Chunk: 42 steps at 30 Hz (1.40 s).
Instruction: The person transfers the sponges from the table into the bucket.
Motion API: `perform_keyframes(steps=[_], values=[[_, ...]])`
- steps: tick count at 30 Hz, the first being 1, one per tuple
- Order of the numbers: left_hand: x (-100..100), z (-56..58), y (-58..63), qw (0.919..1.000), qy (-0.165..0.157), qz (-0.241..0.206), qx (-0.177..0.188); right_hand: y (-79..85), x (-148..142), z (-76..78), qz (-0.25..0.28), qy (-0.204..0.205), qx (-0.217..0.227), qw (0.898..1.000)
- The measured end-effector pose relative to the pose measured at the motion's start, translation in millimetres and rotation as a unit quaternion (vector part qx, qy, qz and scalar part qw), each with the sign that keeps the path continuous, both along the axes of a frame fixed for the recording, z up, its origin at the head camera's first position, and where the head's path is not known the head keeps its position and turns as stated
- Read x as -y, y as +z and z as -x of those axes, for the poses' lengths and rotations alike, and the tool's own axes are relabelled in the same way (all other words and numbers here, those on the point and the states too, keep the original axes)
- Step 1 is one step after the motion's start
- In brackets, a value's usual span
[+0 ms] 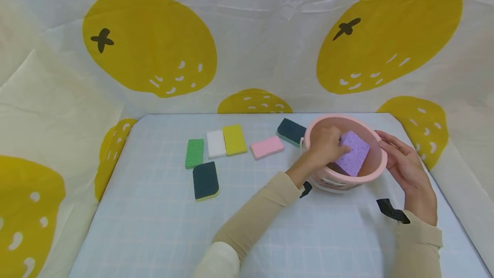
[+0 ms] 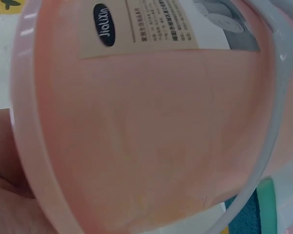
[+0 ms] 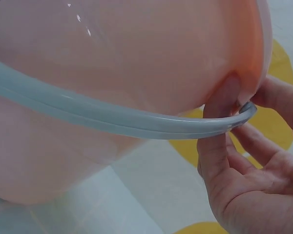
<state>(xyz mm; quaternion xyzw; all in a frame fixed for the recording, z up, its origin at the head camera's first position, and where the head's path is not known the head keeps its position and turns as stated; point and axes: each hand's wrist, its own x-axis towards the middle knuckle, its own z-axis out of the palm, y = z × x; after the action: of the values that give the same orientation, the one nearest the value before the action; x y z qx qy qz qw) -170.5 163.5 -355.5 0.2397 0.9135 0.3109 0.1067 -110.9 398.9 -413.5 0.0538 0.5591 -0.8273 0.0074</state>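
Note:
A pink bucket (image 1: 380, 170) with a pale handle (image 3: 112, 119) stands at the right of the table. My left hand (image 1: 326, 144) reaches over its near left rim and grips a purple sponge (image 1: 354, 152) inside, the thumb lying on the sponge's edge. Its other fingers are mostly hidden within the bucket; in the left wrist view only part of the hand (image 2: 10, 190) appears past the rim. On the far right side, my right hand (image 1: 409, 166) pinches the rim, with one digit passing behind the handle against the outer wall in the right wrist view.
Left of the bucket lie a dark sponge (image 1: 291, 131) close against it, a pink sponge (image 1: 266, 147), a yellow sponge (image 1: 234, 140), a white sponge (image 1: 216, 144), a green sponge (image 1: 194, 153) and another dark sponge (image 1: 206, 181). A patterned sheet (image 1: 266, 46) rises behind the table (image 1: 154, 235).

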Motion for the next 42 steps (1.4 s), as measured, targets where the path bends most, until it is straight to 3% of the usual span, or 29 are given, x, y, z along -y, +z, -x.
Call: perform_keyframes(steps=[5, 10, 13, 25, 35, 42], values=[[-7.7, -2.4, -4.8, 0.9990, -0.010, 0.027, 0.033, -0.6, -0.8, 0.3, 0.006, -0.003, -0.002, 1.000], [-5.7, -2.0, -9.2, 0.9968, -0.029, 0.075, -0.003, -0.7, 0.0, 1.3, 0.011, 0.000, -0.007, 1.000], [-2.1, -1.1, -8.5, 0.9965, -0.041, 0.072, -0.006, 0.2, 0.9, 2.4, 0.010, 0.002, -0.007, 1.000], [12.7, 7.8, 6.9, 0.9966, -0.072, -0.038, 0.009, -0.2, 1.2, 1.6, 0.013, -0.007, 0.008, 1.000], [37.6, 25.7, 10.1, 0.9803, -0.089, -0.177, -0.004, -0.5, 0.4, 2.1, 0.013, -0.006, 0.005, 1.000], [54.7, 40.1, 8.9, 0.9759, -0.058, -0.211, -0.002, -0.3, 0.6, 3.0, 0.021, -0.005, 0.000, 1.000]])
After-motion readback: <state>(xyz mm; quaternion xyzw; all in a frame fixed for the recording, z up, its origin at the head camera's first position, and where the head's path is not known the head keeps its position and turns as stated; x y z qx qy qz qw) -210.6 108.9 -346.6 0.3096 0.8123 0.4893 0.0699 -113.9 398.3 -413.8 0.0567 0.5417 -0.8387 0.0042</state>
